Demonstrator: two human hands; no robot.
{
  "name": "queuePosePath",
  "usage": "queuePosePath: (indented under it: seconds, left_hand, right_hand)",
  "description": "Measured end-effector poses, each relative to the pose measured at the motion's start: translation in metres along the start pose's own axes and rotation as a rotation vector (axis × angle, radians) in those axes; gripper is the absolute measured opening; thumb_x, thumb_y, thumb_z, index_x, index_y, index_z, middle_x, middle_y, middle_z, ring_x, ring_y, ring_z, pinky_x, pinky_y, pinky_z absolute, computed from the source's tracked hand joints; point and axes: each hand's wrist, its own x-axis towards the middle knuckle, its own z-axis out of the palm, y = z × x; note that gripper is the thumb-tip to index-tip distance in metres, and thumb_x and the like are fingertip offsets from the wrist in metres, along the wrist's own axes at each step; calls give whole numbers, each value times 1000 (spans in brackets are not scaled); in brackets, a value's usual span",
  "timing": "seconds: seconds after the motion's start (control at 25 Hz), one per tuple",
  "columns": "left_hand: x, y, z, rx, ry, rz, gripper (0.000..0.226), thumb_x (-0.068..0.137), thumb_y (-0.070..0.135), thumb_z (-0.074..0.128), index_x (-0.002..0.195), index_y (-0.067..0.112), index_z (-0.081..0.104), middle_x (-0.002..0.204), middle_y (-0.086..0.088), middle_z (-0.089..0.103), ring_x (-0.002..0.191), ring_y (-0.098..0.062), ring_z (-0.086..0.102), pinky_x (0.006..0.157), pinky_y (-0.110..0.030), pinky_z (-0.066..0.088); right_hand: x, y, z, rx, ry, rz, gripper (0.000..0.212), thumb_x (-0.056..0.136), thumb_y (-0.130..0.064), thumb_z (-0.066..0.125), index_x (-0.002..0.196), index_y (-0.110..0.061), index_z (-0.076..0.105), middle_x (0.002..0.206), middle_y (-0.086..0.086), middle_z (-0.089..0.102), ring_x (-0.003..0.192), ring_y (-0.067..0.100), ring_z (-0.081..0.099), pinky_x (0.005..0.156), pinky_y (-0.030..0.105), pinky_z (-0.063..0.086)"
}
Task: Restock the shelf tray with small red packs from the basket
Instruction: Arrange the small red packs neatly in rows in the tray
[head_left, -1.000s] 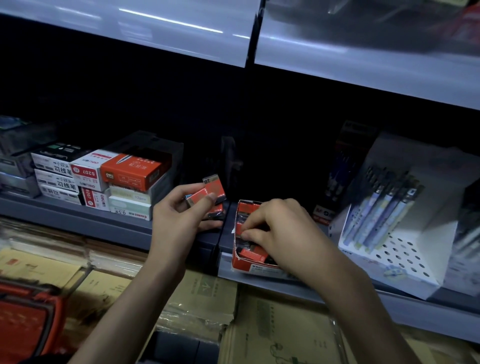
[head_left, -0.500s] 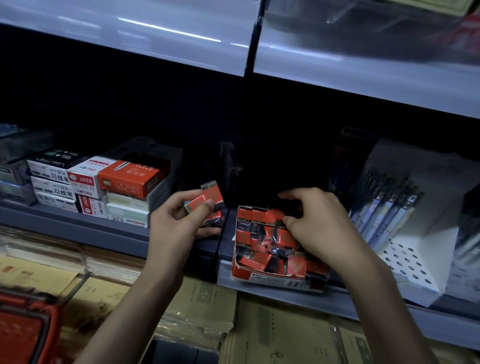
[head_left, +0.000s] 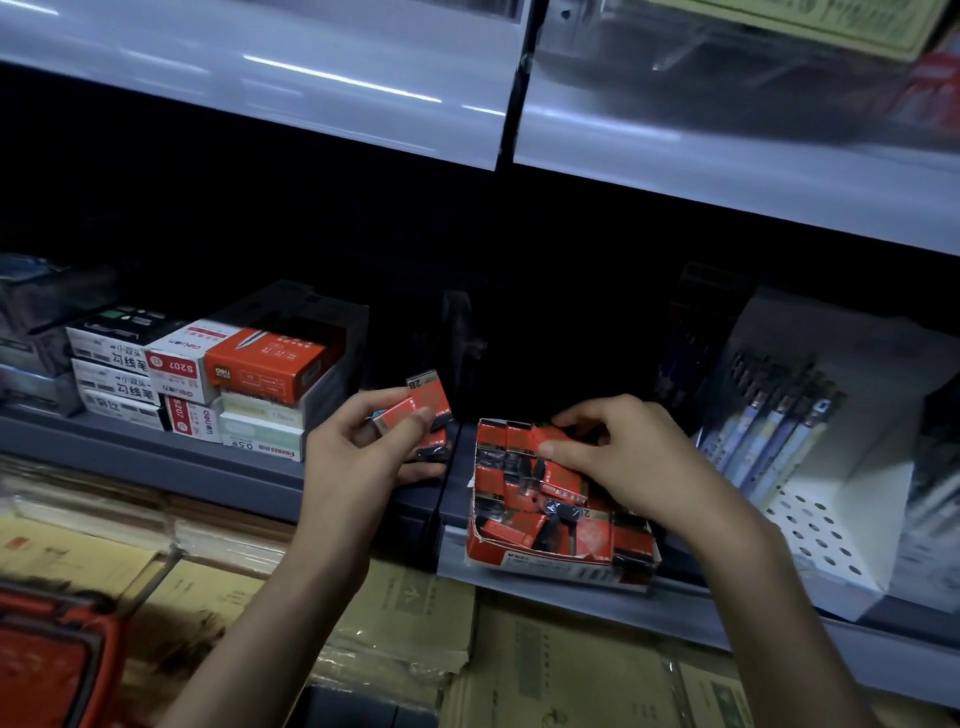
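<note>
- Head view: my left hand (head_left: 358, 457) is curled round a bunch of red packs (head_left: 427, 402), thumb lying across the top one. It holds them just above the front edge of the shelf (head_left: 156, 457), a little left of the tray.
- My right hand (head_left: 628, 457) reaches over the tray (head_left: 519, 564). Its thumb and bent fingertips pinch a single pack (head_left: 545, 435) near the tray's back edge.
- The tray sits at the shelf's front edge. Loose packs (head_left: 563, 486) fill it, flat in rows toward the back and tilted and jumbled toward the front.
- The basket (head_left: 47, 660) shows only as a red corner at the lower left, below the shelf and well apart from the tray.
- A stack of stationery boxes (head_left: 249, 374) stands on the shelf's left part.
- A white pen display (head_left: 810, 467) stands toward the shelf's right end, near my right wrist.
- Brown paper bundles (head_left: 415, 623) lie under the shelf.
</note>
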Motion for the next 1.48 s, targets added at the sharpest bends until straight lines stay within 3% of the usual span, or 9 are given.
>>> queuePosePath:
  seconds: [0.12, 0.28, 0.44, 0.64, 0.8, 1.08, 1.28, 1.36, 1.48]
  left_hand:
    - [-1, 1, 0, 2, 3, -6, 19, 92, 5, 73, 110, 8, 72, 94, -10, 80, 83, -26, 79, 60, -23, 61]
    - [-1, 1, -2, 1, 6, -18, 19, 92, 5, 74, 110, 9, 72, 96, -12, 80, 86, -28, 79, 62, -26, 63]
    - [-2, 1, -2, 5, 2, -8, 19, 92, 5, 74, 110, 9, 72, 93, -7, 80, 84, -25, 79, 59, -24, 61]
    - [-2, 0, 0, 24, 5, 3, 19, 92, 5, 74, 111, 8, 72, 92, -10, 80, 82, -24, 79, 58, -22, 60]
    - [-2, 1, -1, 22, 4, 7, 20, 91, 5, 74, 111, 8, 71, 90, -8, 80, 80, -23, 79, 58, -22, 60]
    - [1, -2, -3, 21, 1, 15, 20, 91, 5, 74, 111, 9, 72, 91, -10, 80, 83, -27, 79, 60, -25, 62]
    - [1, -2, -3, 16, -2, 13, 22, 90, 5, 74, 112, 9, 72, 95, -13, 80, 85, -28, 79, 60, -26, 62]
    - [2, -2, -3, 7, -3, 11, 22, 91, 5, 74, 112, 9, 72, 94, -12, 80, 84, -27, 79, 60, -26, 62]
    - [1, -1, -2, 7, -6, 5, 21, 91, 5, 74, 111, 9, 72, 92, -10, 80, 83, -27, 79, 59, -24, 61]
  right_hand:
    - [-2, -4, 4, -33, 108, -15, 44, 84, -38, 81, 125, -29, 68, 97, -14, 66, 82, 2, 58, 67, 19, 42]
    - [-11, -10, -9, 148, 149, -48, 34, 80, -23, 86, 109, -30, 70, 91, -12, 69, 81, 2, 66, 74, 22, 54]
    - [-28, -25, -19, 446, -24, -118, 33, 75, -11, 89, 98, -30, 75, 95, -4, 72, 81, 13, 73, 79, 30, 62]
    - [-27, -36, -4, 457, -171, -149, 36, 82, 0, 81, 99, -31, 76, 99, -5, 76, 87, 17, 74, 87, 35, 62]
    - [-17, -34, 4, 412, -133, -108, 33, 82, -7, 83, 97, -35, 72, 96, -4, 74, 85, 10, 74, 83, 41, 63]
    - [-17, -42, 18, 271, -4, -124, 18, 87, -10, 79, 95, -27, 79, 90, -11, 74, 81, -1, 70, 82, 23, 60]
    - [-21, -44, 25, 220, -4, -129, 14, 90, -16, 77, 96, -29, 79, 90, -16, 74, 81, -3, 70, 82, 27, 60]
    - [-25, -46, 17, 213, -4, -136, 11, 88, -23, 79, 97, -30, 79, 88, -17, 73, 77, -7, 67, 76, 21, 57]
    - [-32, -44, -1, 111, -76, -140, 26, 78, -37, 86, 102, -35, 77, 94, -19, 68, 76, -13, 60, 64, 9, 44]
